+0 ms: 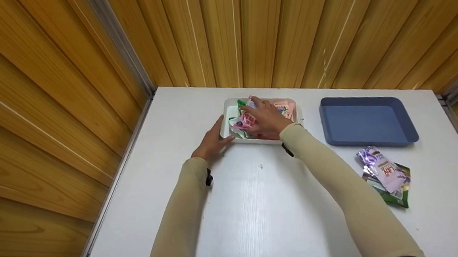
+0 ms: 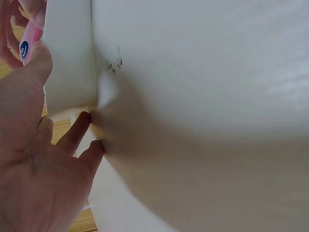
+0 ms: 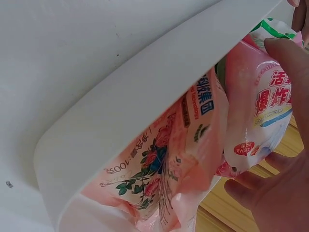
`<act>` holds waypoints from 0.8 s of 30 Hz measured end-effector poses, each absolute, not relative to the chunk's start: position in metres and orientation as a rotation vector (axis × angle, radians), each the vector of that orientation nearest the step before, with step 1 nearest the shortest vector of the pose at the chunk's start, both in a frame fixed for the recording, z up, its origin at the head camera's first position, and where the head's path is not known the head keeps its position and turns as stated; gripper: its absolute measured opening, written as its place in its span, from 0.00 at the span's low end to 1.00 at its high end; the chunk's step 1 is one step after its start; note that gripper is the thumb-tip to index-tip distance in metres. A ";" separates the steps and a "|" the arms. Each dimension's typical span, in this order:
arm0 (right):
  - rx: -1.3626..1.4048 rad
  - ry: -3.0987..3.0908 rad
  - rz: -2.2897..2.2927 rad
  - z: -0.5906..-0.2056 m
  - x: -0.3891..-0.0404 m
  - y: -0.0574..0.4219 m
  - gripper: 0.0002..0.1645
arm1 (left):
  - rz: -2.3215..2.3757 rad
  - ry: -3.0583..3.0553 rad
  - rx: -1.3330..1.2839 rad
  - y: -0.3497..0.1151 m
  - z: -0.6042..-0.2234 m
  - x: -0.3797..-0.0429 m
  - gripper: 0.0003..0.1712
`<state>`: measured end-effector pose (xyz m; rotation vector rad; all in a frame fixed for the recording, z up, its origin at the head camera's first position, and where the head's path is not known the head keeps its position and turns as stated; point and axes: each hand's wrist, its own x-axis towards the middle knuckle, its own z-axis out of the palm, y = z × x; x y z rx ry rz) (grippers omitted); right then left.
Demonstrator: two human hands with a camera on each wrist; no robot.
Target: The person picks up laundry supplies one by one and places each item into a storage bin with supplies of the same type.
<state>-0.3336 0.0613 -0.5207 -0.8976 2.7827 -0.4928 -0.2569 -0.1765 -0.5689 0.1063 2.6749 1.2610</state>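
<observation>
At the back of the table, a white tray (image 1: pixel 255 141) holds several soft packets. My right hand (image 1: pixel 267 118) reaches into it and grips a pink pouch (image 3: pixel 253 96) with red printing, thumb on one side and fingers on the other. Beside that pouch lies a peach packet (image 3: pixel 164 159) printed with roses, its film crumpled. Part of a white and green packet (image 1: pixel 240 103) shows at the tray's left, mostly covered by the pink one. My left hand (image 1: pixel 210 141) rests against the tray's front left corner, fingers along the left side and thumb at the front wall.
To the right stands a blue tray (image 1: pixel 365 122) with nothing in it. In front of it, a purple pouch (image 1: pixel 388 172) lies across a green pouch (image 1: pixel 402 197). Wood-patterned panels (image 1: pixel 263 35) rise behind the table and along its left side.
</observation>
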 end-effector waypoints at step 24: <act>-1.050 2.964 -0.570 -0.523 -0.310 0.106 0.47 | 1.322 2.680 0.118 -0.179 -0.574 -0.256 0.54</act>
